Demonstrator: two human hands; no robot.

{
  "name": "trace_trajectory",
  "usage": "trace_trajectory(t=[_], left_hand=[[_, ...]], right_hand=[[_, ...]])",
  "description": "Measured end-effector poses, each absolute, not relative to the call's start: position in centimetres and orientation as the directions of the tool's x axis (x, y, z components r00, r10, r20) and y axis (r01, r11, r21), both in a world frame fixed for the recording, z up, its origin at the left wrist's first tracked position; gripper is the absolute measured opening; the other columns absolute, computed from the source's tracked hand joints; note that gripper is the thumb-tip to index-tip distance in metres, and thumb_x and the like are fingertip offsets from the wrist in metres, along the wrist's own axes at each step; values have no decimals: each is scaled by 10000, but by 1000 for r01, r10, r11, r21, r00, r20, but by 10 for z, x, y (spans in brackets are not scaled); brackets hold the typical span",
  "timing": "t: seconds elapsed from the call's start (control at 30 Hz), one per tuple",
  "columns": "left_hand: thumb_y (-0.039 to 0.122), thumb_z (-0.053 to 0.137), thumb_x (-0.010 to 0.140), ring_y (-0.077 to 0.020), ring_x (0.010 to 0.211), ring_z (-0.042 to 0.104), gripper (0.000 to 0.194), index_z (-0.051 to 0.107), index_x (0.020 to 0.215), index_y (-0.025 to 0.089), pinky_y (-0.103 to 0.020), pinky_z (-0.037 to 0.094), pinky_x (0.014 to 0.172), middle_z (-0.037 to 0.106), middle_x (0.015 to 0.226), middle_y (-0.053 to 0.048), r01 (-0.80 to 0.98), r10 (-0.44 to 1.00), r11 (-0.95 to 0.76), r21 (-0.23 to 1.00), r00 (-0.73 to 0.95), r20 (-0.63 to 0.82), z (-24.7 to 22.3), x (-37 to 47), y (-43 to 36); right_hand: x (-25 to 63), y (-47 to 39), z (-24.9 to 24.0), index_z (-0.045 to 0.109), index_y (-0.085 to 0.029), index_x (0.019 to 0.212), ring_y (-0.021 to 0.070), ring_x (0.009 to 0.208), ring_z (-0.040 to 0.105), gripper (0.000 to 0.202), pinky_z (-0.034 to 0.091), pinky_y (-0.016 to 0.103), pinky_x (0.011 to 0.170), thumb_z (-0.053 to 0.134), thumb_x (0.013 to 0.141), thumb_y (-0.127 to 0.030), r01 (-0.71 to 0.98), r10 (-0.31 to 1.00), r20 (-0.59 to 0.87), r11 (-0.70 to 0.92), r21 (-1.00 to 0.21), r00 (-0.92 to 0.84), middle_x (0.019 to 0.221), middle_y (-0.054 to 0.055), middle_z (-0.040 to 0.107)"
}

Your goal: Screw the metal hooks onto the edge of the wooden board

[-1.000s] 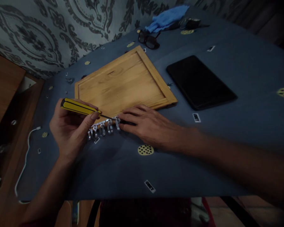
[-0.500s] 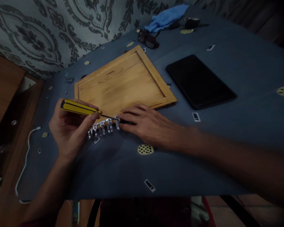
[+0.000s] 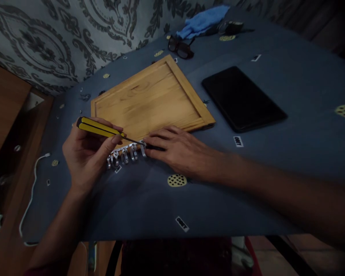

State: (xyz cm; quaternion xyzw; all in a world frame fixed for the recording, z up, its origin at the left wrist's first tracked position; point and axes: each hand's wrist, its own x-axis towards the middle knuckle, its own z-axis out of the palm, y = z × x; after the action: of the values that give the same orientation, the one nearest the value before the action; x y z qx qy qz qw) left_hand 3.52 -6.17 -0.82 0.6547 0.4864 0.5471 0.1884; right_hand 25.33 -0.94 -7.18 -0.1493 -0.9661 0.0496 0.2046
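A yellow and black screwdriver point(image 3: 99, 127) is held in my left hand point(image 3: 87, 153), its shaft pointing right and down to the rightmost metal hook. Several silver hooks point(image 3: 125, 155) line the near edge of a wooden board point(image 3: 143, 101) that has a raised frame. My right hand point(image 3: 178, 151) lies over the near edge of the board with its fingers by the rightmost hook. Between its thumb and fingers shows a dark, thin thing, too unclear to name.
A black tablet point(image 3: 243, 99) lies right of the board. Behind are sunglasses point(image 3: 180, 48), a blue cloth point(image 3: 202, 21) and a dark object beside it. A white cable point(image 3: 31, 195) runs down the left side of the dark blue tablecloth point(image 3: 218, 207).
The screwdriver's handle has tilted slightly, and my left hand has shifted a little to the right. My right hand has hardly moved.
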Motion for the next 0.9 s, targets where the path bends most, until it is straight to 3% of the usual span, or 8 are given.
trace_trajectory(t=[0.3, 0.43, 0.63, 0.9], left_hand=[[235, 832, 826, -147, 825, 703, 140, 766, 948, 218, -236, 607, 683, 738, 945, -38, 479, 888, -377, 793, -56, 456, -4, 41, -65], [247, 881, 762, -122, 703, 679, 174, 784, 906, 238, -227, 600, 625, 739, 880, -10, 504, 879, -349, 790, -117, 463, -3, 41, -65], [208, 890, 737, -156, 816, 742, 292, 781, 999, 275, -254, 632, 725, 774, 932, -9, 527, 880, -358, 771, -85, 467, -1, 40, -66], [235, 845, 799, -164, 799, 758, 190, 727, 947, 229, -267, 652, 714, 747, 895, -18, 415, 899, -371, 830, -63, 433, -4, 52, -67]], right_hand=[[254, -10, -66, 663, -134, 1285, 304, 1254, 565, 351, 439, 480, 1027, 559, 956, -70, 252, 309, 358, 947, -198, -881, 1376, 148, 663], [254, -10, -64, 663, -143, 1284, 309, 1250, 566, 365, 449, 484, 1016, 563, 943, -59, 263, 319, 340, 944, -201, -885, 1375, 146, 663], [254, -10, -64, 662, -159, 1275, 293, 1236, 573, 369, 453, 467, 1016, 582, 930, -55, 259, 312, 352, 947, -189, -882, 1364, 130, 671], [254, -11, -63, 671, -160, 1272, 285, 1245, 583, 356, 462, 468, 1009, 559, 950, -61, 274, 319, 354, 946, -173, -879, 1374, 135, 672]])
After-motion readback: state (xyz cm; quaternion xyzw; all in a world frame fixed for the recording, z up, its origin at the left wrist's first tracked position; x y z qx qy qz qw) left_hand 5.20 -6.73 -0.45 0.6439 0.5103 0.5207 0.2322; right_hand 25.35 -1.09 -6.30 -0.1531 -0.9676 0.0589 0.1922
